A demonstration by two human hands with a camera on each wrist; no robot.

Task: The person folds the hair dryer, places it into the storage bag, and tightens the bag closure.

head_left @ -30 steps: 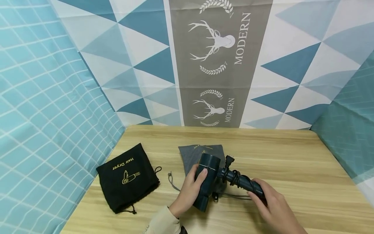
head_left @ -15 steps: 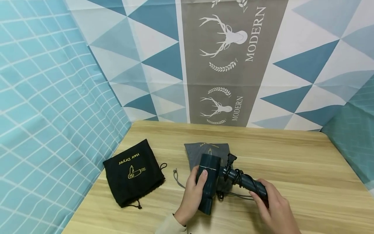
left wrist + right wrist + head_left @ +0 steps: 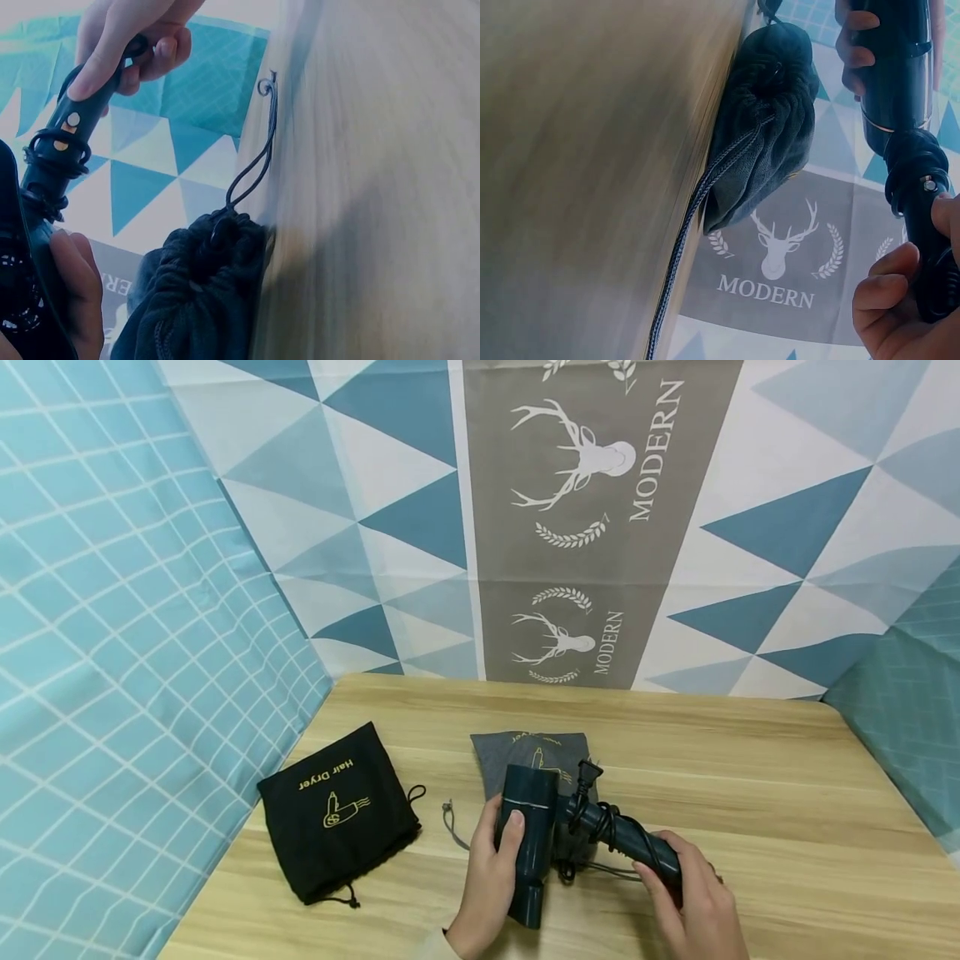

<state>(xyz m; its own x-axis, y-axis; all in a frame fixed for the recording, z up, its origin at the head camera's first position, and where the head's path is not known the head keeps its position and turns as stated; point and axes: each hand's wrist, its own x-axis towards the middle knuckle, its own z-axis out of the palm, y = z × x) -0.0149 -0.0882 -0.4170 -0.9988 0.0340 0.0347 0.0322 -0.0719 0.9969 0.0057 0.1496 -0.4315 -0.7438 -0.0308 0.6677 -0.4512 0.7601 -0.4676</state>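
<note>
Left hand (image 3: 486,881), pale cuff (image 3: 438,947) at the wrist: fingers curled around the barrel of a dark hair dryer (image 3: 536,839), thumb along its near face. Right hand (image 3: 701,897): thumb and fingers closed around the end of the dryer's handle. Dryer is held raised above the counter (image 3: 757,793), its handle slanting down toward the person's right. A black cord (image 3: 611,827) is wound round the handle; its plug (image 3: 588,774) sticks out near the barrel. Left wrist view: two small light spots on the handle.

Behind and below the dryer, partly covered by it in the head view: a gray pouch (image 3: 498,756) on the counter, mouth gathered toward the person, drawstring loops trailing to both sides. Well left of it, a black pouch (image 3: 341,839) lies flat, printed "Hair Dryer" in yellow with a dryer outline, cord ends at two edges.

Beyond the counter: patterned cloth (image 3: 555,556) with triangles, deer heads and "MODERN"; blue gridded cloth (image 3: 127,635) left, green cloth (image 3: 918,693) right.
</note>
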